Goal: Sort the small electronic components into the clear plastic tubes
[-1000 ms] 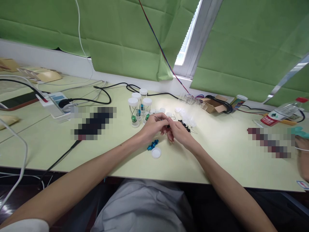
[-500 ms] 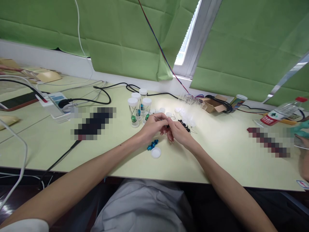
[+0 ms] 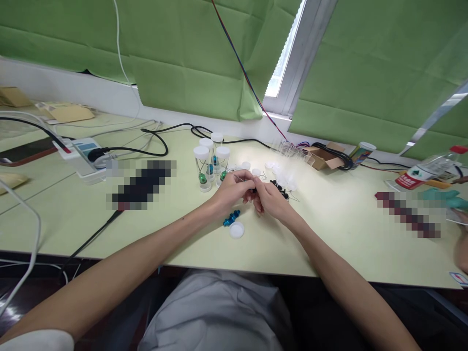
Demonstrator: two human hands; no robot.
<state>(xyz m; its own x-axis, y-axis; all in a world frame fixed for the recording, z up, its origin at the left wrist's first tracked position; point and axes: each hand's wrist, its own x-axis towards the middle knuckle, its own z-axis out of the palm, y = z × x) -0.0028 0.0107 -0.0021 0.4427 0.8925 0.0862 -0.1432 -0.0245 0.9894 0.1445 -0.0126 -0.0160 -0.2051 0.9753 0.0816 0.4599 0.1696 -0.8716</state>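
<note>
My left hand (image 3: 234, 191) and my right hand (image 3: 271, 196) meet above the table, fingers closed together at the tips. Between them is a small black piece with a thin wire, mostly hidden by the fingers. Just below my left hand lie several shiny blue metal parts (image 3: 231, 218) beside a round white cap (image 3: 237, 230). Several clear tubes with white lids (image 3: 201, 153) stand behind my left hand, with green or blue parts and wires inside. Beyond my right hand is a pile of small black pieces with wires (image 3: 281, 188).
White caps (image 3: 278, 173) and open clear tubes (image 3: 288, 149) lie towards the wall. A cardboard box (image 3: 325, 158) and a plastic bottle (image 3: 420, 173) are at the right. A power strip (image 3: 85, 156) and cables occupy the left. Another person's hand (image 3: 461, 251) shows at the right edge.
My hands keep almost the same pose. Another person's hand at the far left has gone out of view, and a teal object at the right edge has shifted left.
</note>
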